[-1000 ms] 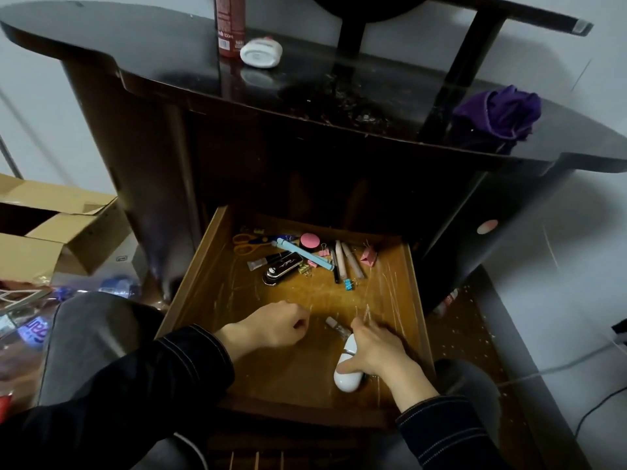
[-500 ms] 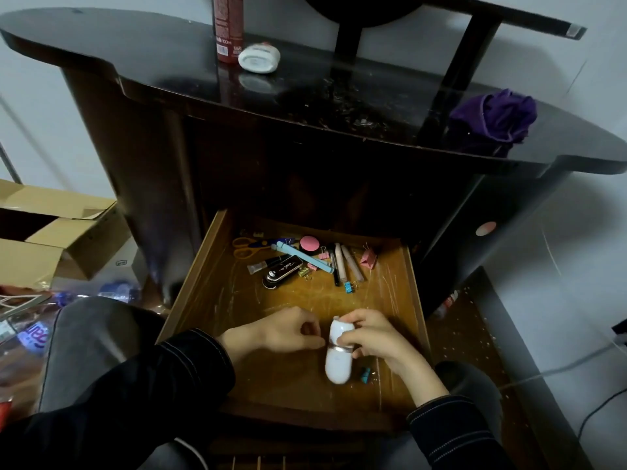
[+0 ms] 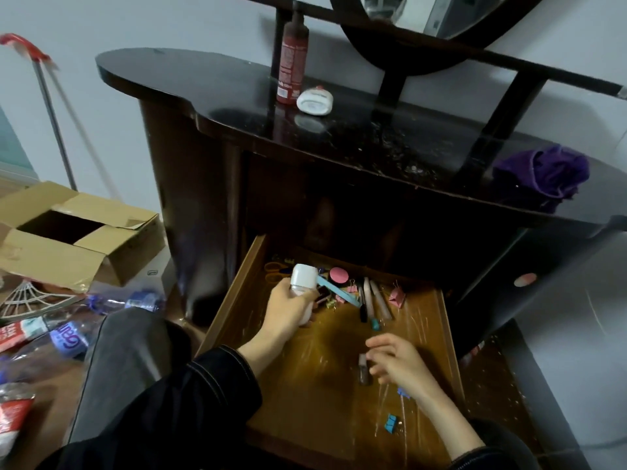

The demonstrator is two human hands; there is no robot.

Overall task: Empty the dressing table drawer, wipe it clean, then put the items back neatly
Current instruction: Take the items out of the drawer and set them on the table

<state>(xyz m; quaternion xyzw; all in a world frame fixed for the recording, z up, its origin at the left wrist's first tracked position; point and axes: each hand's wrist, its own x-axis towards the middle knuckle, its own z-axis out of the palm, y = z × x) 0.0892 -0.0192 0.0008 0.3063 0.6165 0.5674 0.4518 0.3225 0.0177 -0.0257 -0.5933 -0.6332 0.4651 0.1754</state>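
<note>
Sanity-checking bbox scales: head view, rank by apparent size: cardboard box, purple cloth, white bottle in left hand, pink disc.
1. cardboard box
2. purple cloth
3. white bottle, partly covered by the left hand
4. pink disc
Apparent only: depths differ, so true sizes stay unsure.

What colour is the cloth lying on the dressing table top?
Purple; the cloth shows best in the head view, bunched near the tabletop's right end.

This looks like a room in a home. A dark table (image 3: 210,86) with a mirror (image 3: 424,15) stands at a plain wall (image 3: 135,28), its wooden drawer (image 3: 237,286) pulled open. On the floor (image 3: 492,378) beside it lie an open cardboard box (image 3: 51,262) and plastic bottles (image 3: 68,340).
</note>
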